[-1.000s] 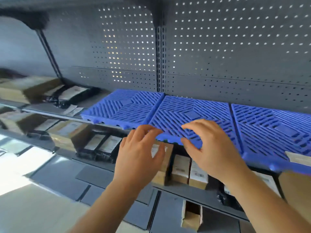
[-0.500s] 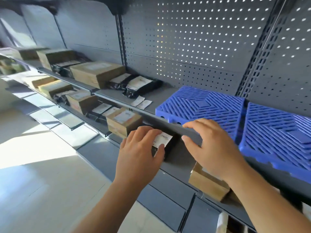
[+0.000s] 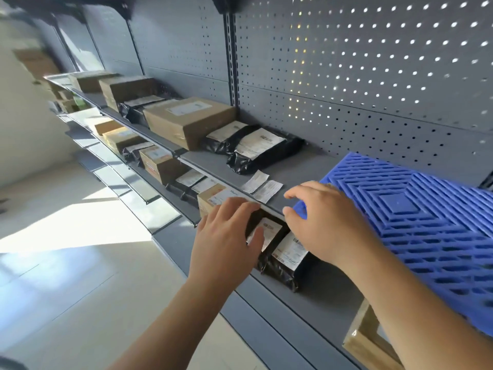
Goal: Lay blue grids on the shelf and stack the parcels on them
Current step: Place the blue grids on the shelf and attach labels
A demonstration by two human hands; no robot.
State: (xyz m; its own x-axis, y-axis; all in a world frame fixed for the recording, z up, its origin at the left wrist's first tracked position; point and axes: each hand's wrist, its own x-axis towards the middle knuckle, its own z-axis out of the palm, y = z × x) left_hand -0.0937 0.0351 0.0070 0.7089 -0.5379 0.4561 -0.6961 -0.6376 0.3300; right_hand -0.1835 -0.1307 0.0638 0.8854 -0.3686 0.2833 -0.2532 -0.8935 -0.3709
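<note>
A blue grid (image 3: 416, 217) lies on the grey upper shelf (image 3: 301, 169) at the right, its near edge overhanging the front. My right hand (image 3: 328, 222) hovers at the grid's left corner, fingers spread, holding nothing. My left hand (image 3: 229, 241) is open in front of the shelf edge, over the black parcels (image 3: 285, 252) on the lower shelf. Further left on the upper shelf lie two black parcels (image 3: 256, 150) and a brown box (image 3: 186, 121). Two loose white labels (image 3: 262, 186) rest on the bare shelf between them and the grid.
A perforated grey back panel (image 3: 346, 76) rises behind the shelf. More brown boxes (image 3: 125, 89) line the upper shelf to the far left. The lower shelf holds boxes (image 3: 157, 164) and black bags. A brown box (image 3: 370, 340) sits at the lower right. Pale floor (image 3: 66, 236) lies to the left.
The view has swung left along the shelf: the grids slid to the right of the frame and more parcels came into sight. Both hands kept their open pose and moved left with it.
</note>
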